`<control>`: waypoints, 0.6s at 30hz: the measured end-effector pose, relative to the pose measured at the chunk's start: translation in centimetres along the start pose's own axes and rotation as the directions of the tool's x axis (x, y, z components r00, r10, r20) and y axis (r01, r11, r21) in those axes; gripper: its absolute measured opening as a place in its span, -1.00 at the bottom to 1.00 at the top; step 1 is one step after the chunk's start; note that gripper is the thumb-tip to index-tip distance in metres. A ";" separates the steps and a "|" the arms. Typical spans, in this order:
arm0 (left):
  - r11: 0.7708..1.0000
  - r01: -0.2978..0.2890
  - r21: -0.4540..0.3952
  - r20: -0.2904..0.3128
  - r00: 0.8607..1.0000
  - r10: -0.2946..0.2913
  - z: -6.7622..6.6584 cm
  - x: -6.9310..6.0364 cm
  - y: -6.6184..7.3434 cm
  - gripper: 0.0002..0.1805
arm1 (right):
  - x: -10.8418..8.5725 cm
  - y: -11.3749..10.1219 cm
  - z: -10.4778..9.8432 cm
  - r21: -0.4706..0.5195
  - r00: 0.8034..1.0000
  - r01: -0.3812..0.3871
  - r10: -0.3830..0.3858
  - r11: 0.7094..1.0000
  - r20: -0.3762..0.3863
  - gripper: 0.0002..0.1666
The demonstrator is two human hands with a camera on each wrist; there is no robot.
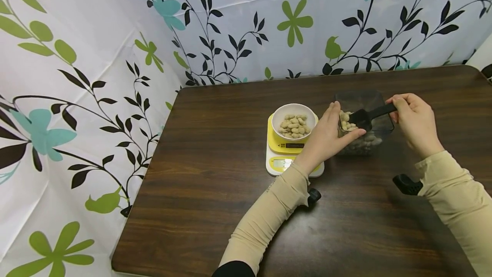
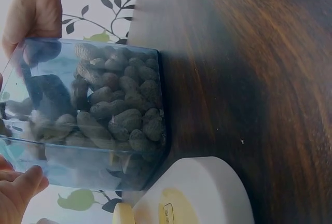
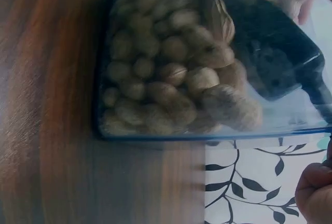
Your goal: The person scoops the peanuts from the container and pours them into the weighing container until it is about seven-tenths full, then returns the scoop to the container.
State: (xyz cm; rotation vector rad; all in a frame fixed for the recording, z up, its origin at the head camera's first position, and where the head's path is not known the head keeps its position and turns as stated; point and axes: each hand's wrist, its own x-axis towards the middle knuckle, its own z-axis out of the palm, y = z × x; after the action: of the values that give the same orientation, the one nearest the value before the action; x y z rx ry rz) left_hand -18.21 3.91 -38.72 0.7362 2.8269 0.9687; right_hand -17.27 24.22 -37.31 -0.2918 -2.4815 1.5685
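Note:
A clear square container (image 1: 355,146) holds peanuts in shells (image 2: 129,99), some heaped near its left rim. My right hand (image 1: 417,121) pinches the handle of a black scoop (image 1: 363,119), whose blade dips into the container among peanuts. My left hand (image 1: 324,136) rests against the container's near left corner, fingers straight along the left side and thumb across the front. Left of it, a white bowl (image 1: 275,124) of peanuts (image 1: 294,126) sits on a yellow and white kitchen scale (image 1: 271,157). Through the clear wall, the scoop (image 3: 275,47) shows in the right wrist view.
All of this stands on a dark brown wooden table (image 1: 200,161). A white curtain (image 1: 246,16) printed with leaves and flowers hangs behind and to the left of it. The scale stands close to the container's left side, under my left forearm.

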 end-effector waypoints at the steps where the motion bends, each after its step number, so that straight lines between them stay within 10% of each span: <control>1: 1.000 0.002 0.001 0.004 1.000 -0.002 0.0 0.0 0.0 -0.02 | 0.0 0.1 0.0 0.010 1.000 0.002 -0.002 1.000 0.003 -0.76; 14: 1.000 0.004 -0.003 0.006 1.000 -0.004 0.0 0.0 0.0 -0.02 | 0.0 0.6 0.1 0.108 0.999 0.028 -0.031 0.994 0.031 -0.75; 18: 1.000 0.009 -0.013 0.010 1.000 -0.009 0.0 0.0 0.0 -0.02 | 0.1 0.4 0.1 0.315 0.999 0.007 -0.019 0.949 0.035 -0.73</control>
State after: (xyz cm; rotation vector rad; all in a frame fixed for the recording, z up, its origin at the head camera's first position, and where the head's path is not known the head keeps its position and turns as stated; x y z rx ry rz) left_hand -18.21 3.85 -38.71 0.7238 2.8108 0.9779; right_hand -17.37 24.27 -37.70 -0.1968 -2.2042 1.9450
